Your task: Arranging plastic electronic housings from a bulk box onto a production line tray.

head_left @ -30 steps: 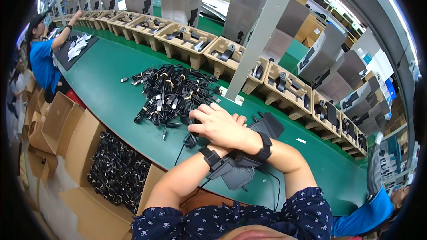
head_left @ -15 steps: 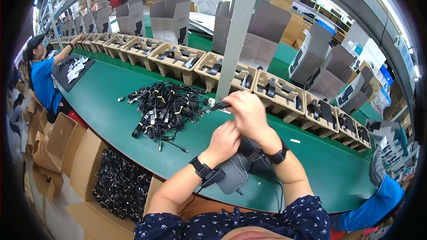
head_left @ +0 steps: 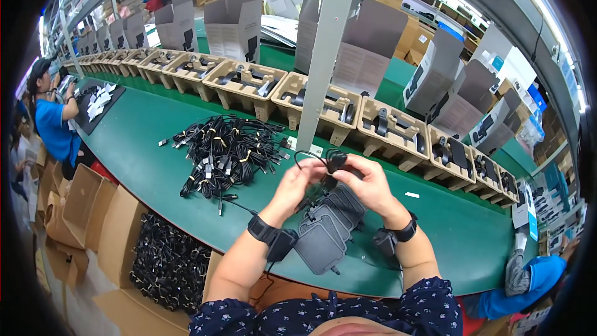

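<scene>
My left hand (head_left: 300,182) and my right hand (head_left: 367,180) are raised together above the green table (head_left: 155,130), both gripping one coiled black cable (head_left: 333,160) whose thin loop sticks out to the left. Under my hands lies a row of flat dark grey power adapters (head_left: 323,230), overlapping each other. A big pile of bundled black cables with yellow ties (head_left: 227,149) lies to the left of my hands. Both wrists wear black bands.
Moulded cardboard trays with black parts (head_left: 249,84) line the table's far side, with open cartons (head_left: 236,15) behind them. A grey post (head_left: 326,50) stands ahead. A carton full of cables (head_left: 168,267) sits at lower left. A person in blue (head_left: 53,124) works at left.
My hands have lifted off the adapters and come up in front of me, taking a coiled cable between them. The view has tilted up slightly.
</scene>
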Available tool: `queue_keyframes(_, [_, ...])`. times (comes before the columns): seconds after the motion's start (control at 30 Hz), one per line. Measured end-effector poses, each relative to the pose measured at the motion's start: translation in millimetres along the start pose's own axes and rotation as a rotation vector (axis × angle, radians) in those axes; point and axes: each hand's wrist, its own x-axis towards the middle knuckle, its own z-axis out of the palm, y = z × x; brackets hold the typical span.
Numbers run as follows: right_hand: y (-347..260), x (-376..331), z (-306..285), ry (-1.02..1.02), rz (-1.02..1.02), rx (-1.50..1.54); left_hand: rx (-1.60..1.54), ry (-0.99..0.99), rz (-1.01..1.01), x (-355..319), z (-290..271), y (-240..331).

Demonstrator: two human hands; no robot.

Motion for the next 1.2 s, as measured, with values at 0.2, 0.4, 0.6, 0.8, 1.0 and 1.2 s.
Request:
queue_keyframes(0.2, [-5.4,5.1,10.2,0.158,-0.416,-0.993,-0.275,-0.209,-0.326,-14.8,10.6,5.8])
queue_keyframes(0.4, [-3.7,-10.6,4.0,-0.510,-0.463,-1.044,-0.005,-0.296,-0.435,-17.6,8.5,11.1])
queue_keyframes(0.6, [-3.7,-39.6,-17.1,-0.605,-0.190,-0.792,0.357,-0.493,-0.439,-16.6,2.4,-2.7])
queue_keyframes(0.8, [-0.1,-48.7,-61.1,-0.035,-0.156,-0.860,0.268,-0.029,-0.096,-4.2,-0.9,-13.9])
queue_keyframes(1.0, [15.0,-43.4,-170.8,0.730,0.183,-1.015,0.347,0.124,-0.031,1.0,-11.1,-22.6])
queue_keyframes(1.2, [41.3,-47.0,-249.8,0.696,0.548,-1.231,0.479,0.088,-0.038,4.6,-14.4,-43.0])
